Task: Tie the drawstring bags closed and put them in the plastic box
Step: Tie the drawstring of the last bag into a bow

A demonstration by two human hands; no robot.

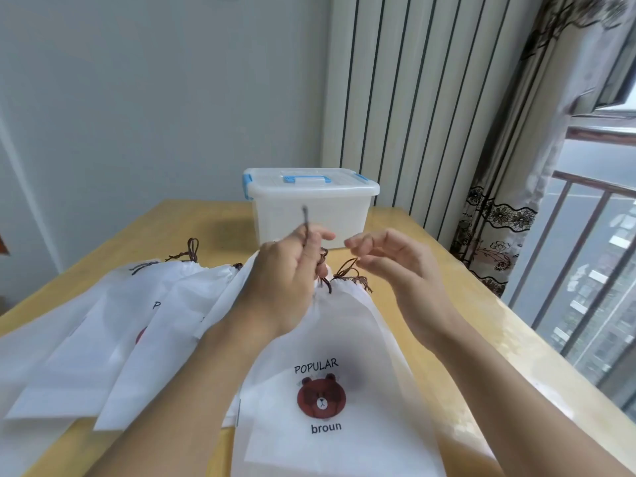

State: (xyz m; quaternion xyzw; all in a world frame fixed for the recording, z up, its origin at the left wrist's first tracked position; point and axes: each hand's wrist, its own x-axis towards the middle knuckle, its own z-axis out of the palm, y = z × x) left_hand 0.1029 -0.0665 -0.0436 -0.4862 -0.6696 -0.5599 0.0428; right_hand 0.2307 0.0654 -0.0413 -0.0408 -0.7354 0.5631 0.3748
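Observation:
A white drawstring bag [330, 342] printed with a brown bear and "POPULAR broun" lies in front of me, its mouth gathered at the far end. My left hand [285, 277] is closed on the bag's brown drawstring [305, 218] and holds it pulled upward. My right hand [389, 263] hovers just to the right with fingers apart, close to a brown cord loop [347, 268] at the bag's mouth. The translucent plastic box [309, 215] with a shut lid and blue latches and handle stands beyond my hands.
Several more white drawstring bags [113, 339] lie fanned out on the left of the wooden table [481, 325], their brown cords [191, 251] pointing away. A striped radiator panel, a curtain and a window with a railing stand to the right.

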